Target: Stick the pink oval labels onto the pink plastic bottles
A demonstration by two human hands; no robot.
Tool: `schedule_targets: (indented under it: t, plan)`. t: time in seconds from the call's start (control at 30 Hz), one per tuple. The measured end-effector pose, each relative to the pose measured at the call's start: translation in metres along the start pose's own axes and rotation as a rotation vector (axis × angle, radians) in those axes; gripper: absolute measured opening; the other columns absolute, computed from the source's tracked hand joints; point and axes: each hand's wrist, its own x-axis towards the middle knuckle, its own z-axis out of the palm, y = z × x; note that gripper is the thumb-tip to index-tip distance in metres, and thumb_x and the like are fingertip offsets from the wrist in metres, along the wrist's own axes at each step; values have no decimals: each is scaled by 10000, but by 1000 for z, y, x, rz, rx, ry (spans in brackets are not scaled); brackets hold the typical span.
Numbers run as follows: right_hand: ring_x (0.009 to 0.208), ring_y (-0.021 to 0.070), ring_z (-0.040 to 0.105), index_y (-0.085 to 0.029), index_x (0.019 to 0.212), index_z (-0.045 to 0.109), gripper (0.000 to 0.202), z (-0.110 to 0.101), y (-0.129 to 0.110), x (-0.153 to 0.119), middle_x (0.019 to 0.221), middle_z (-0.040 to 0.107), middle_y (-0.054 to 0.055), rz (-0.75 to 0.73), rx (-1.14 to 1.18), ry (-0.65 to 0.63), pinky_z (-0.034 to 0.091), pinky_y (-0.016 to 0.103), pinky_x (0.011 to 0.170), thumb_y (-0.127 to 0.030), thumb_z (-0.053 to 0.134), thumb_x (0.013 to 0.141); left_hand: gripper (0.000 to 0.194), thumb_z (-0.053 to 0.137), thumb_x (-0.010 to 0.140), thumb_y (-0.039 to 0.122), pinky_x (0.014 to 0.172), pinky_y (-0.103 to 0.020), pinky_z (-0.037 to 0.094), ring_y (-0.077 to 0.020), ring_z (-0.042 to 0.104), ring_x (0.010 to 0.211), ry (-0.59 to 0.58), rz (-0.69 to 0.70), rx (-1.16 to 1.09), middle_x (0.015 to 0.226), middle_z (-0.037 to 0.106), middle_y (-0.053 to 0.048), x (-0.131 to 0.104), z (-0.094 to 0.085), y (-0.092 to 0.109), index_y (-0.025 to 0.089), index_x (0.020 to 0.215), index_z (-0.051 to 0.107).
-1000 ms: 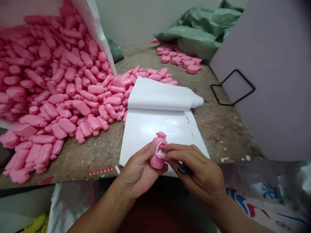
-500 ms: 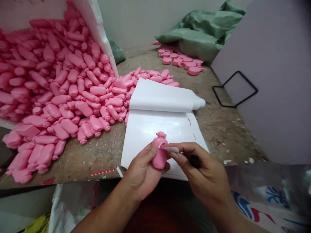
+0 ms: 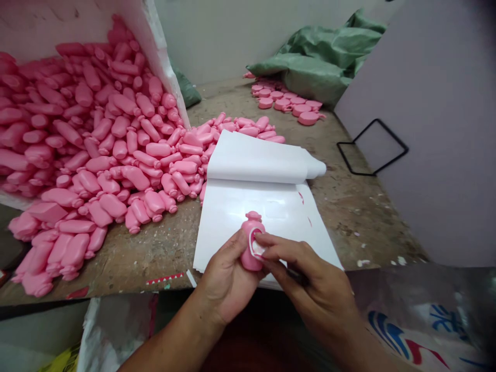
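A small pink bottle (image 3: pixel 251 261) stands nearly upright in my left hand (image 3: pixel 228 279), between the thumb and the curled fingers. On its front is an oval label (image 3: pixel 256 247) with a white rim and a darker pink part. The index fingertip of my right hand (image 3: pixel 310 279) presses on that label, its thumb close to the bottle's lower right side. A dark object, mostly hidden, is tucked within the right hand's fingers. Under and behind the hands lies a stack of white glossy sheets (image 3: pixel 228 206), the top ones folded back, with small red marks at right.
Many pink bottles (image 3: pixel 112 204) spill from a white foam box (image 3: pixel 165 62) at left. Round pink pieces (image 3: pixel 309 118) lie beside a green bag (image 3: pixel 318 62) at the back. A black wire frame (image 3: pixel 391 160) stands by the grey panel (image 3: pixel 434 134) on the right.
The label, held off the bottle by my right fingers before, now lies against its front. My right fingertips have moved slightly left and down onto it. The view has shifted a little.
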Motion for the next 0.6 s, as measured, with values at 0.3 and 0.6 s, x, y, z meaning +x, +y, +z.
schedule_targets:
  t: [0.3,0.6]
  plan:
    - [771,186,708,-265,906,732,134,-16,1,5,856,767,19,346,163,107,537,270,647,-375,655,904,262,661,912,284,725,-253,507,-151,646,867,57,-14,64,1019,667,-78,-2,0,7,163,1144,677]
    - [517,104,390,-202,662,610,449,-16,14,22,631,564,-16,588,345,-69,346,264,504,-599,617,872,317,723,864,355,879,-248,437,-156,609,982,7,154,357,1052,695,-50,-5,-2,2,194,1137,709]
